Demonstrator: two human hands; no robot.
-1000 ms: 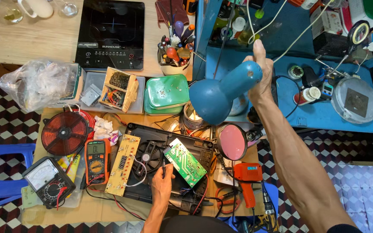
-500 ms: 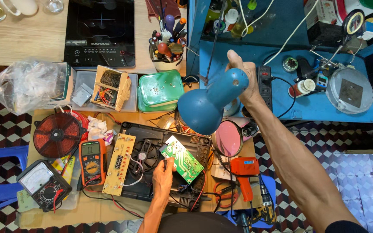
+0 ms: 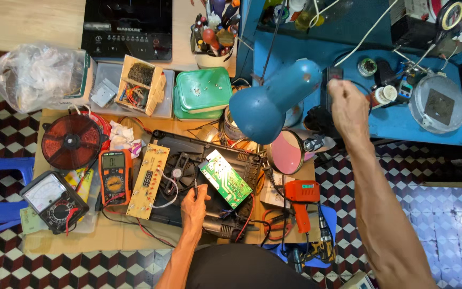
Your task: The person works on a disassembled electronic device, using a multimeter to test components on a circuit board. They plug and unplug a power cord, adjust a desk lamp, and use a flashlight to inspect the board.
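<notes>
Lamp first: the blue desk lamp [image 3: 274, 99] hangs over the middle of the tabletop [image 3: 65, 243], its shade tipped down and to your left, its long axis rising toward the upper right where your right hand [image 3: 348, 107] sits. That hand is loosely curled just beside the lamp's rear end, apart from it by a small gap; whether it pinches anything you cannot tell. Your left hand [image 3: 193, 206] lies well below the shade, fingers folded on the black open appliance base [image 3: 188, 160], touching near the green circuit board [image 3: 225, 179] and the fan. Further out lie an orange multimeter [image 3: 114, 176], a tan control board [image 3: 148, 179], a red coil [image 3: 72, 142] and an orange soldering gun [image 3: 301, 198].
</notes>
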